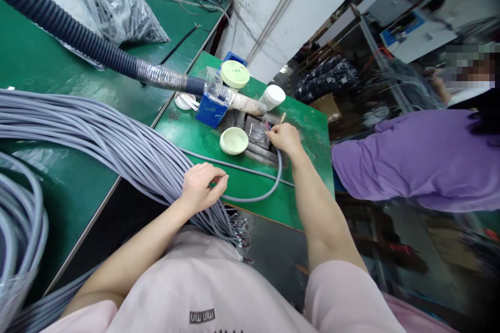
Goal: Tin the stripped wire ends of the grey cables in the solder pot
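Note:
My right hand (287,138) is closed on the end of a grey cable (279,166), with thin coloured wires (268,125) showing at its fingertips. These wires are over a square pot with a shiny metallic surface (257,132), like a solder pot; whether they touch it I cannot tell. From the hand the cable loops down and left. My left hand (203,184) hovers by a thick bundle of grey cables (117,140), its thumb and finger curled together with nothing visible between them. An open tub of pale paste (234,141) stands left of the pot.
A ribbed hose (109,57) ends in a pipe (250,104) above the pot, beside a blue box (212,110). A white jar (272,97) and pale green lid (235,73) stand behind. A person in purple (406,158) is at right. A plastic bag (105,0) lies back left.

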{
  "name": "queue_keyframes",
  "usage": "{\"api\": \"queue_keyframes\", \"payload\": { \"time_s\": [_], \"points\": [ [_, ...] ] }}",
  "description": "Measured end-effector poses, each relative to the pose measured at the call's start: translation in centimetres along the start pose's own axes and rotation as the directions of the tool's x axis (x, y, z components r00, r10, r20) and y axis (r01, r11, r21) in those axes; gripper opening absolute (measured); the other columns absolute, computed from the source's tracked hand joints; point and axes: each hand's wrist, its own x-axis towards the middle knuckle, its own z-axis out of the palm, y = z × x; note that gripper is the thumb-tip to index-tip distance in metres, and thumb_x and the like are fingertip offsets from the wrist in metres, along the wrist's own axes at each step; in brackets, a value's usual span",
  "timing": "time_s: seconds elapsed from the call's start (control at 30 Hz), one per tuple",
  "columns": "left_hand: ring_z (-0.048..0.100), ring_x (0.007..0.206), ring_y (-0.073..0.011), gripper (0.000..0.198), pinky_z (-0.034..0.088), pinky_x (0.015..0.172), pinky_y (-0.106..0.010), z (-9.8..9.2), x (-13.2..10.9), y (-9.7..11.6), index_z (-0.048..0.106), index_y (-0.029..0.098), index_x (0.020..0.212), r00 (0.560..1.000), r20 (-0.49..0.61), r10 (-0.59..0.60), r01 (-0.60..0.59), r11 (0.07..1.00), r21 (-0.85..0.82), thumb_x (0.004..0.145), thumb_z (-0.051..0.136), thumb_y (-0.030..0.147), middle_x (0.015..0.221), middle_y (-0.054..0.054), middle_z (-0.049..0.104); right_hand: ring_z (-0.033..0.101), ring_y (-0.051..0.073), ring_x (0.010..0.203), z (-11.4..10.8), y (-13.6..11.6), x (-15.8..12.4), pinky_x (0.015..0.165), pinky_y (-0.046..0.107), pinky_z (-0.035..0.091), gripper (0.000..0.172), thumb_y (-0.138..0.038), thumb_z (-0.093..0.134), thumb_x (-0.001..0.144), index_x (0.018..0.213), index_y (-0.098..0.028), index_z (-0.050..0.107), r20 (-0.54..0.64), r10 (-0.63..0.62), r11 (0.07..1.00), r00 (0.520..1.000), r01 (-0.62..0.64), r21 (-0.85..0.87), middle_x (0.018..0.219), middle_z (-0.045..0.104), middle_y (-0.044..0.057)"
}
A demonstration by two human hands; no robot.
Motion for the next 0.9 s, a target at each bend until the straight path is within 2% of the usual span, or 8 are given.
{"api": "queue_keyframes", "payload": {
  "time_s": [0.2, 0.37, 0.5, 0.6, 0.67, 0.73, 0.8, 0.9],
  "points": [
    [0.051, 0.052, -0.0105, 0.011, 0.040, 0.054, -0.025, 0.0, 0.1, 0.1, 0.061, 0.018, 0.072, 1.000, -0.014, 0.012, -0.012, 1.000, -0.002, 0.083, 0.058, 0.018, 0.056, 0.002, 0.059, 0.050, 0.015, 0.057, -2.3, 0.3, -2.8, 0.055, 0.026, 0.031, 0.029, -0.030, 0.053, 0.077, 0.051, -0.017, 0.056, -0.073, -0.057, 0.963, 0.996, 0.075, 0.260, 0.052, 0.052, 0.001],
    [0.051, 0.052, -0.0102, 0.011, 0.040, 0.054, -0.024, 0.0, 0.1, -0.1, 0.063, 0.018, 0.073, 1.000, -0.011, 0.003, -0.004, 1.000, -0.029, 0.083, 0.059, 0.019, 0.055, 0.002, 0.058, 0.033, 0.009, 0.048, -4.3, -1.4, -9.0, 0.050, 0.024, 0.025, 0.035, -0.037, 0.055, 0.076, 0.048, -0.018, 0.045, -0.157, -0.149, 0.732, 0.976, 0.215, 0.646, 0.047, 0.035, -0.005],
    [0.054, 0.056, -0.0109, 0.007, 0.042, 0.057, -0.025, -0.3, 0.2, 0.3, 0.067, 0.017, 0.076, 1.000, -0.021, -0.011, 0.007, 0.990, -0.138, 0.082, 0.062, 0.019, 0.059, 0.001, 0.062, 0.034, 0.009, 0.048, -4.5, -3.4, -13.4, 0.049, 0.023, 0.027, 0.034, -0.037, 0.057, 0.077, 0.050, -0.018, 0.048, -0.182, -0.141, 0.589, 0.973, 0.231, 0.774, 0.046, 0.037, -0.005],
    [0.055, 0.061, -0.0106, 0.006, 0.044, 0.059, -0.024, -0.1, 0.2, 1.2, 0.071, 0.018, 0.083, 0.985, -0.017, -0.172, 0.156, 0.929, -0.334, 0.079, 0.067, 0.020, 0.066, 0.000, 0.064, 0.040, 0.010, 0.048, -4.1, -4.5, -15.3, 0.049, 0.023, 0.030, 0.032, -0.037, 0.058, 0.077, 0.052, -0.018, 0.052, -0.189, -0.119, 0.490, 0.975, 0.223, 0.842, 0.047, 0.044, -0.004],
    [0.057, 0.065, -0.0105, 0.016, 0.046, 0.062, -0.023, 0.5, 0.0, 2.1, 0.072, 0.019, 0.091, 0.944, 0.067, -0.324, 0.309, 0.790, -0.530, 0.075, 0.071, 0.022, 0.074, -0.001, 0.066, 0.042, 0.010, 0.048, -3.8, -5.1, -16.2, 0.048, 0.023, 0.032, 0.032, -0.036, 0.059, 0.077, 0.053, -0.018, 0.053, -0.205, -0.136, 0.424, 0.969, 0.244, 0.872, 0.048, 0.047, -0.003],
    [0.060, 0.070, -0.0109, 0.027, 0.047, 0.063, -0.022, 1.3, -0.2, 2.9, 0.072, 0.020, 0.095, 0.877, 0.186, -0.442, 0.431, 0.556, -0.710, 0.068, 0.077, 0.025, 0.080, -0.002, 0.067, 0.041, 0.009, 0.046, -3.6, -5.7, -16.8, 0.047, 0.023, 0.031, 0.032, -0.035, 0.059, 0.078, 0.052, -0.018, 0.053, -0.212, -0.178, 0.369, 0.961, 0.265, 0.891, 0.047, 0.047, -0.004],
    [0.059, 0.067, -0.0099, 0.033, 0.045, 0.059, -0.020, 2.2, -0.3, 3.6, 0.072, 0.020, 0.093, 0.805, 0.268, -0.529, 0.481, 0.318, -0.817, 0.062, 0.082, 0.029, 0.079, -0.001, 0.067, 0.039, 0.008, 0.045, -3.5, -6.2, -17.4, 0.046, 0.023, 0.029, 0.031, -0.033, 0.059, 0.078, 0.052, -0.018, 0.052, -0.209, -0.221, 0.328, 0.953, 0.275, 0.904, 0.046, 0.045, -0.004],
    [0.053, 0.057, -0.0064, 0.030, 0.041, 0.053, -0.018, 3.1, -0.2, 4.4, 0.072, 0.019, 0.082, 0.714, 0.329, -0.619, 0.477, 0.085, -0.875, 0.059, 0.084, 0.033, 0.069, 0.003, 0.063, 0.037, 0.008, 0.045, -3.3, -6.7, -17.9, 0.045, 0.023, 0.029, 0.030, -0.031, 0.060, 0.078, 0.052, -0.017, 0.052, -0.208, -0.259, 0.298, 0.943, 0.283, 0.912, 0.046, 0.044, -0.005]
  ]
}}
